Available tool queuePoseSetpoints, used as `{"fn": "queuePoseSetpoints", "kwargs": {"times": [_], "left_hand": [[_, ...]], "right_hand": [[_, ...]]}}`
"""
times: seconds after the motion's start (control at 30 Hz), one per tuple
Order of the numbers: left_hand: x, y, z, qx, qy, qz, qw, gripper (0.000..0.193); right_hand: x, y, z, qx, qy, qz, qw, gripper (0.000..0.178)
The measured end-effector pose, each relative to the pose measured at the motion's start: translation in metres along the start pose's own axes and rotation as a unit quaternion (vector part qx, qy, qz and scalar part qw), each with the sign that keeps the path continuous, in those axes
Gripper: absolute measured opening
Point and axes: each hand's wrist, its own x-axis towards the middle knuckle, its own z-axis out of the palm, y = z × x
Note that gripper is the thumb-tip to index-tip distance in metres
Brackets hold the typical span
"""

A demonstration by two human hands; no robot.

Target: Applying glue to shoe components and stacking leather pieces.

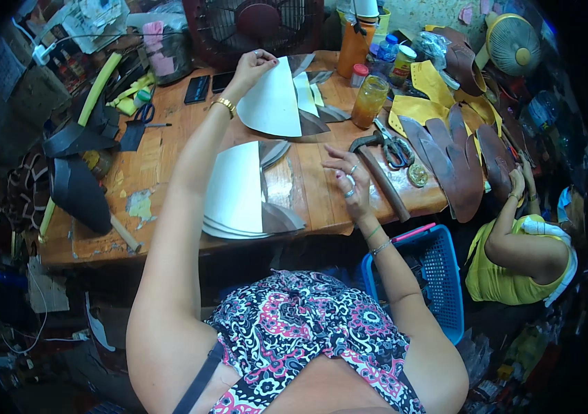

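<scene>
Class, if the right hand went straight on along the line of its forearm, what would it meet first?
Probably the brown piece showing beside the upper white sheet. The right hand seems raised, though, so it might pass above.

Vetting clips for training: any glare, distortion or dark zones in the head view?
Head view: fisheye bows the table's front edge, corners go black; glare on the tabletop right of the lower white sheets; upper white sheet bright, nearly featureless; left hand readable; area under the table murky.
</scene>
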Motion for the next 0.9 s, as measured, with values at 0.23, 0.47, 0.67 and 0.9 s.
{"fn": "queuePoseSetpoints", "kwargs": {"times": [0.23, 0.47, 0.67, 0.9], "left_hand": [[0.041, -0.07, 0.039, 0.034, 0.042, 0.031, 0.998, 0.011], [0.032, -0.06, 0.058, 0.232, 0.082, 0.001, 0.969, 0.016], [0.02, -0.054, 0.06, 0.314, 0.095, 0.04, 0.944, 0.022], [0.004, -0.027, 0.056, 0.407, 0.116, 0.156, 0.893, 0.025]], "right_hand": [[0.005, 0.0, 0.002, -0.031, -0.043, -0.031, 0.998, 0.027], [0.002, 0.004, 0.0, -0.039, -0.063, -0.015, 0.997, 0.026], [0.005, -0.002, -0.002, -0.051, -0.079, -0.021, 0.995, 0.026], [0.003, -0.024, -0.002, -0.121, -0.029, -0.12, 0.985, 0.029]]}}
